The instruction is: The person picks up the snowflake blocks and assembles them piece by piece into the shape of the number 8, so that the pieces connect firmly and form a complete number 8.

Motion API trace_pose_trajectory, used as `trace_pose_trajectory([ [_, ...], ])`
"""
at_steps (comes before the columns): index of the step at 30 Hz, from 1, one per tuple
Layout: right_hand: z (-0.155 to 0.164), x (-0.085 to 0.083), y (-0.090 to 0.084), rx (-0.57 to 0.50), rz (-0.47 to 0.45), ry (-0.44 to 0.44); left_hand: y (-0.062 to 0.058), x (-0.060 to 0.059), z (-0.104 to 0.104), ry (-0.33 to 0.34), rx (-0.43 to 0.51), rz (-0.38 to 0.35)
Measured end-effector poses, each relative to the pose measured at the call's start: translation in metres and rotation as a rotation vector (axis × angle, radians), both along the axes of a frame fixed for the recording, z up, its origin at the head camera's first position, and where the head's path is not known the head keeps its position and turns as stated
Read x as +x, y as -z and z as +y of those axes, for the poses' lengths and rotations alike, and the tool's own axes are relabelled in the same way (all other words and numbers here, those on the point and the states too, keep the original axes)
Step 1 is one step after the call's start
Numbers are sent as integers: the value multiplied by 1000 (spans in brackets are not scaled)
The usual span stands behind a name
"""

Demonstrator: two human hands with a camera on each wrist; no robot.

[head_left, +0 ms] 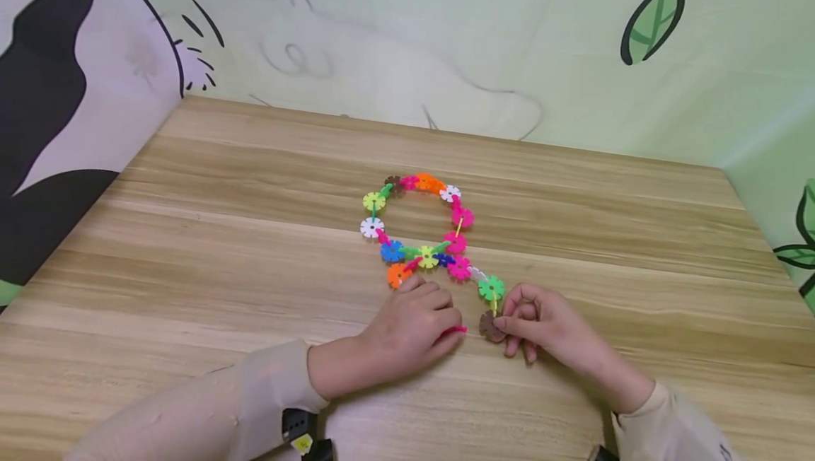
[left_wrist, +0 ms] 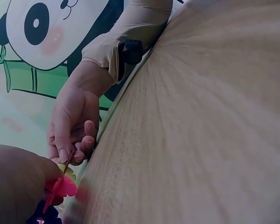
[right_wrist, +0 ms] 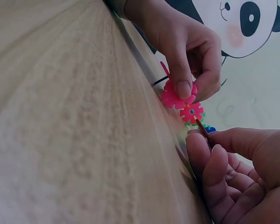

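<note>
**Inspector:** Start with what is nearest. The hands?

**Assistant:** Both sit at the near end of the table, in beige sleeves. The left hand has its fingers curled, thumb and forefinger pinched on a pink snowflake disc; the right wrist view shows it plainly. The right hand is also closed, fingertips clamped on a brown disc lying flat on the wood.

**Inspector:** How do the two discs stand to each other?

**Assistant:** Near, not joined. The pink piece is held close to upright on its edge, the brown one flat. I judge that crossed set lets one slot meet another, since these discs lock edge into edge.

**Inspector:** And the brown disc, is it loose?

**Assistant:** No. A yellow upright piece links it to a green disc, the lower right end of the chain. The grip probably steadies that free end.

**Inspector:** Further out?

**Assistant:** The chain forms a closed ring of many-coloured discs, with two tails running toward the hands; an orange disc ends the left one, just beside the left knuckles. Beyond the far edge hangs a pale green backdrop with leaf and panda prints.
</note>
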State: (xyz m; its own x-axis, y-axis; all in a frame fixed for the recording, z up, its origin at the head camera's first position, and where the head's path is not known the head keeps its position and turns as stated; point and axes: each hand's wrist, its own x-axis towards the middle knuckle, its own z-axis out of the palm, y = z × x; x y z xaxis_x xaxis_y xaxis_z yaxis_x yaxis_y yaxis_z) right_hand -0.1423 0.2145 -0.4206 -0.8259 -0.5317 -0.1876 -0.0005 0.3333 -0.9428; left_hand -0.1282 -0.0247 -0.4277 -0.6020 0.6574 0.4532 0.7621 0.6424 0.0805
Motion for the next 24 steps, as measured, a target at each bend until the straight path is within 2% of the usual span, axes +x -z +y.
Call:
trace_pose_trajectory([
  [15, -2, 2, -2, 53, 37, 15, -1, 1, -2, 1, -31, -1],
  [20, -2, 2, -2, 65, 49, 12, -9, 2, -9, 17, -77, -70],
  [24, -2, 2, -3, 77, 46, 8, -13, 6, -20, 1, -110, -130],
])
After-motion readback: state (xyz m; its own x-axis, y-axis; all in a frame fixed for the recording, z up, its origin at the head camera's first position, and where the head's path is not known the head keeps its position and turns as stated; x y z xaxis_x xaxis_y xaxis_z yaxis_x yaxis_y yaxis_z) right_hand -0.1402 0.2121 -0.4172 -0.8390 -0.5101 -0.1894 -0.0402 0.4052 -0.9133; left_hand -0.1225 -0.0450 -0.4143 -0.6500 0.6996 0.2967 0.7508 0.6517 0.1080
